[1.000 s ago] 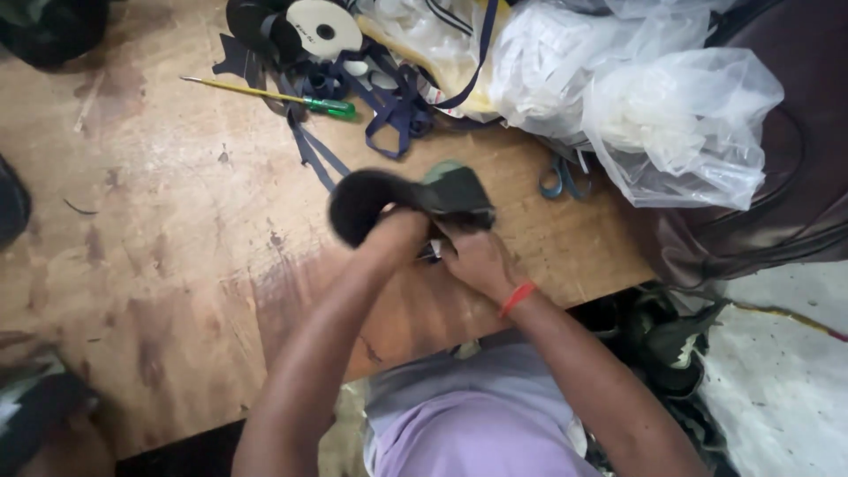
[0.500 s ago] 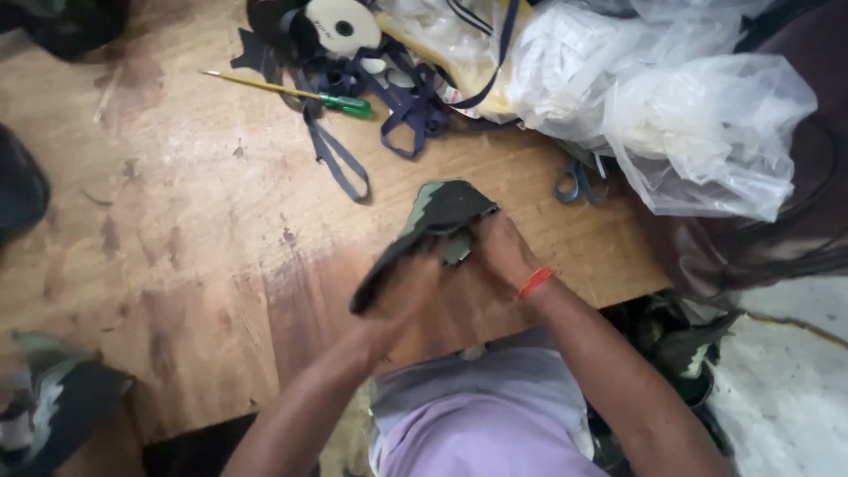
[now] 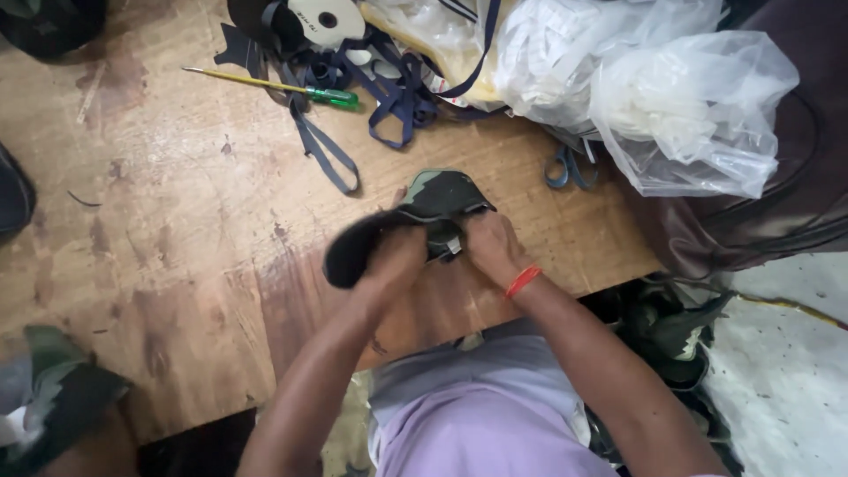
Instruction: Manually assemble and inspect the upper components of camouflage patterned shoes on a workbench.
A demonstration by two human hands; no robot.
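Both hands clamp dark camouflage shoe upper (image 3: pixel 415 221) above desk (image 3: pixel 177 230) edge: left hand (image 3: pixel 393 258) closed round its black end, right hand (image 3: pixel 493 247) pinching other side, likely steadying it. Scissors (image 3: pixel 565 168), screwdriver (image 3: pixel 283 87) lie nearby.

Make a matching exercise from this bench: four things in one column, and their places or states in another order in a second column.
Things:
1. Screwdriver
2. Scissors
3. Camouflage piece
4. Tape roll

Places or states:
A. Held in both hands, the left hand and the right hand
B. At the top edge of the view, among dark straps
C. Lying flat on the table, green handle toward the straps
D. Half hidden under the clear plastic bags

Pairs: 1-C, 2-D, 3-A, 4-B
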